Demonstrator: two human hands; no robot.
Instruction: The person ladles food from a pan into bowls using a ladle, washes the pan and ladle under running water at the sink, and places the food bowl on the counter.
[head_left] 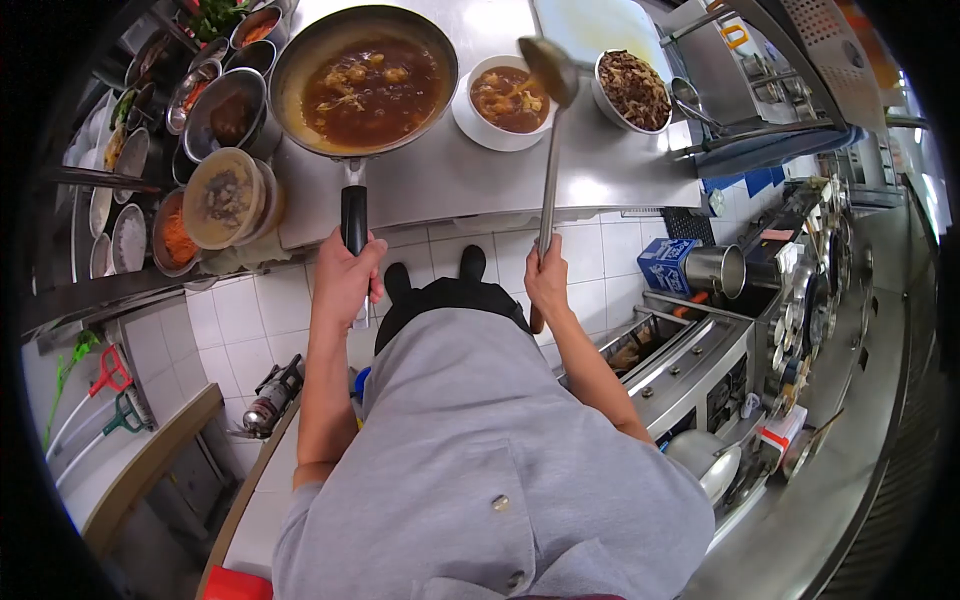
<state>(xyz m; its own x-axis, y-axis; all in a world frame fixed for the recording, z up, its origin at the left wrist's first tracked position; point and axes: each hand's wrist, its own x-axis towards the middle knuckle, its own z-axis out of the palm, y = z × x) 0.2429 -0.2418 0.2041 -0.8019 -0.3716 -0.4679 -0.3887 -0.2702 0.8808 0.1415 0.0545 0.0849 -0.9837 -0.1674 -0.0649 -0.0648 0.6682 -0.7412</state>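
Observation:
My left hand (pixel 347 268) is wrapped round the black handle of a frying pan (pixel 285 115). Brown sauce (pixel 375 95) with pale lumps in it covers much of the pan's bottom. In my right hand (pixel 546 280) is the long metal handle of a ladle (pixel 550 72). The ladle's bowl hangs over the right rim of a white bowl (pixel 500 137), which holds brown soup or sauce with pale pieces. To the right of it stands another white bowl (pixel 605 108) filled with brown chopped food.
Metal containers of ingredients, one with shredded orange food (pixel 176 243), crowd the left. A lidded plastic tub (pixel 225 197) sits at the steel counter's (pixel 430 180) left edge. A pale cutting board (pixel 600 25) lies at the back. Behind on the right are fryers (pixel 690 365) and a metal pot (pixel 715 270).

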